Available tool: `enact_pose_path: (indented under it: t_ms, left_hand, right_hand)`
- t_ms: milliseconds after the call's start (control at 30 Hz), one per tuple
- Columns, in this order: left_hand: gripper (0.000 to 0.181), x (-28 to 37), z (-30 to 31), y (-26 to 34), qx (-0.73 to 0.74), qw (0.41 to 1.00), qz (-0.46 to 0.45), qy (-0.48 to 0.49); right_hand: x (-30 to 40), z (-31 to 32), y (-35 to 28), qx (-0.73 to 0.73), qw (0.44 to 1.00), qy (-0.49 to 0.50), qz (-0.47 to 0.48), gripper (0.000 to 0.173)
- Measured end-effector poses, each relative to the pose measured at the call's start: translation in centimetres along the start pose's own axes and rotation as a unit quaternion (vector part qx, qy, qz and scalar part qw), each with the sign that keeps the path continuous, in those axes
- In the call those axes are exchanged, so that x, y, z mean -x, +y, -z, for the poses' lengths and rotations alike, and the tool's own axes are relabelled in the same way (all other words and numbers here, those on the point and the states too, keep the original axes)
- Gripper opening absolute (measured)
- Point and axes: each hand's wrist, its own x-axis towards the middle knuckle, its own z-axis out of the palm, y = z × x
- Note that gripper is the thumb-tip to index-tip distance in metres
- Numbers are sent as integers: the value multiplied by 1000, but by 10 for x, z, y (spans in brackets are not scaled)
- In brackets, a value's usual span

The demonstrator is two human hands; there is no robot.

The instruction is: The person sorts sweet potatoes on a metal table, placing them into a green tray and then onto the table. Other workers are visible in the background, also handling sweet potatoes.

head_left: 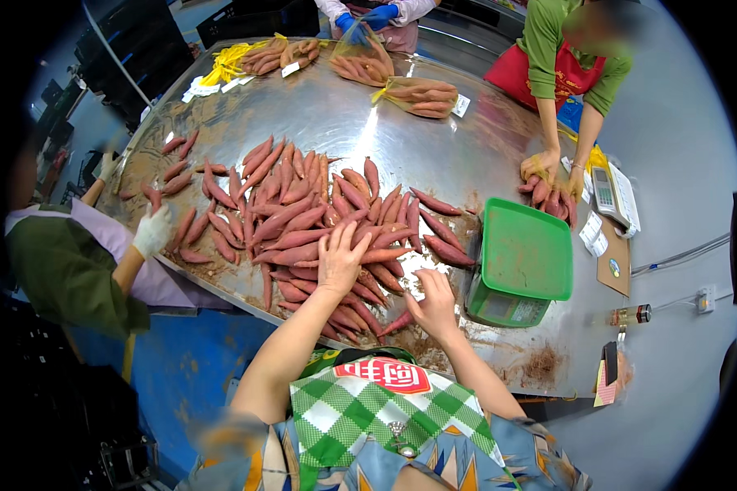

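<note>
A broad heap of reddish sweet potatoes (301, 216) lies on the metal table in front of me. My left hand (342, 258) rests on top of the heap, fingers spread, touching the roots under it. To its right, my right hand (435, 305) hovers low by the heap's near right edge, fingers apart and nothing in them. Just left of that hand is a small sweet potato (399, 322). Three longer ones, including a plump sweet potato (448, 250), lie between the heap and a green scale (526, 245) with a soil-dusted tray top.
The steel table (442, 144) bears loose soil. Netted sweet potatoes (422, 97), yellow nets (228, 63) and white labels (201, 88) lie at the far side. A gloved co-worker's hand (152, 230) works at left; other people bag roots across and at right, near a white scale (614, 193).
</note>
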Motion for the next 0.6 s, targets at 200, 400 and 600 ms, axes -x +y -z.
enact_pose_path:
  t_ms: [200,400,600]
  left_hand:
    - [71,1,-6,-9,15,996,5,-86]
    - [70,-13,8,-6,35,984,23,-170]
    - [64,-1,16,-18,67,984,-16,-163]
  right_hand:
    - [-81,-44,23,226,968,-111,-5,74]
    - [-124,-64,43,215,934,-285,-9,78]
    - [-108,-52,49,113,945,-289,-101,74]
